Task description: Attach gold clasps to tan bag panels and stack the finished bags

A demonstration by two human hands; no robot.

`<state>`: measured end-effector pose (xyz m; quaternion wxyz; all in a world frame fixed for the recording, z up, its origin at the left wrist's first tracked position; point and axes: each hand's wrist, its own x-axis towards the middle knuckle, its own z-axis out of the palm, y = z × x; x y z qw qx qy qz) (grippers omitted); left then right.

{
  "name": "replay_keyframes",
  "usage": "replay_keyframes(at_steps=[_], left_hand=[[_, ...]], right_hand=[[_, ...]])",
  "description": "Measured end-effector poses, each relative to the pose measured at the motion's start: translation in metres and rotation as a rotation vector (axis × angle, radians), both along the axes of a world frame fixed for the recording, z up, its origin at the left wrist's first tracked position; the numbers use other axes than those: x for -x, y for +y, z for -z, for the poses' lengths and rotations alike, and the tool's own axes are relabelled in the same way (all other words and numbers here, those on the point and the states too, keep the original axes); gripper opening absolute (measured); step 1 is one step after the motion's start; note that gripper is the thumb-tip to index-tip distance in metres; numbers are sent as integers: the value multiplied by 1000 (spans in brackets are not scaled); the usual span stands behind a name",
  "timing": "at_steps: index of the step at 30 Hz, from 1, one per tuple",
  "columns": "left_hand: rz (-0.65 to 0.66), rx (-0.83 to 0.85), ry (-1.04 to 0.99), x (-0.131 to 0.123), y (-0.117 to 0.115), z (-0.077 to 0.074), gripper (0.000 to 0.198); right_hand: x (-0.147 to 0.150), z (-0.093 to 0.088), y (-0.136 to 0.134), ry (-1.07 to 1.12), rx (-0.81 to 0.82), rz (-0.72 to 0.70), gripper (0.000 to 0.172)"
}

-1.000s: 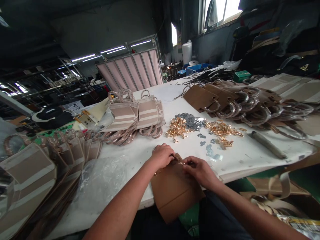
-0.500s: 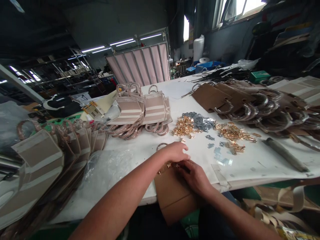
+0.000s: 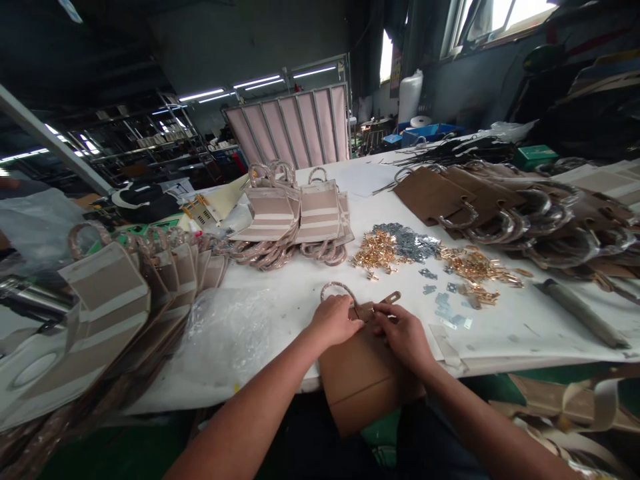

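A brown bag panel (image 3: 363,380) leans over the table's front edge toward me, with a plastic-wrapped loop handle (image 3: 338,285) at its top left. My left hand (image 3: 337,321) is closed on the panel's top edge near the handle base, its thumb and fingers at the edge. My right hand (image 3: 404,335) is closed in a pinch on the right part of the top edge. Its fingertips meet near a small tan strap end (image 3: 393,298) with a slot. What is between those fingertips is too small to make out.
Gold metal fittings (image 3: 375,251) and grey metal plates (image 3: 407,243) lie in piles ahead. Striped bag panels (image 3: 320,210) stand behind and at left. Brown panels with wrapped handles (image 3: 475,207) are heaped at right, near a grey bar (image 3: 583,313). Clear plastic (image 3: 227,327) lies left.
My left hand has drawn back and left to the handle base. My right hand has shifted slightly up. The slotted strap end now shows beyond the panel's edge. The view has turned slightly left.
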<state>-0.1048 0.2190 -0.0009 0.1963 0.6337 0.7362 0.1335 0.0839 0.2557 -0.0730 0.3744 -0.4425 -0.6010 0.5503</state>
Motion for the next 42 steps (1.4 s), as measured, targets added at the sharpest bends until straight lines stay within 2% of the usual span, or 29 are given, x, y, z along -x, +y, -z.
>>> replay_keyframes(at_steps=[4, 7, 13, 17, 25, 28, 36, 42], left_hand=[[-25, 105, -19, -3, 6, -5, 40], [-15, 149, -70, -2, 7, -10, 39], [1, 143, -139, -6, -2, -19, 26], [19, 119, -182, -13, -6, -21, 23], [15, 92, -196, -24, -8, -26, 20], [3, 84, -189, -29, -11, -29, 20], [-9, 41, -191, -36, -16, -27, 19], [-25, 4, -167, -41, -19, -32, 16]], right_hand=[[-11, -7, 2, -149, -143, -26, 34], [-18, -8, -2, -179, -221, -34, 28], [-28, -4, -13, -176, -461, 41, 24], [-35, -5, -18, -188, -585, 30, 21], [-33, 0, -26, -205, -649, 79, 31], [-34, 0, -24, -287, -684, 45, 33], [-47, -34, -7, -556, -633, -251, 31], [-47, -51, -10, -649, -626, -277, 27]])
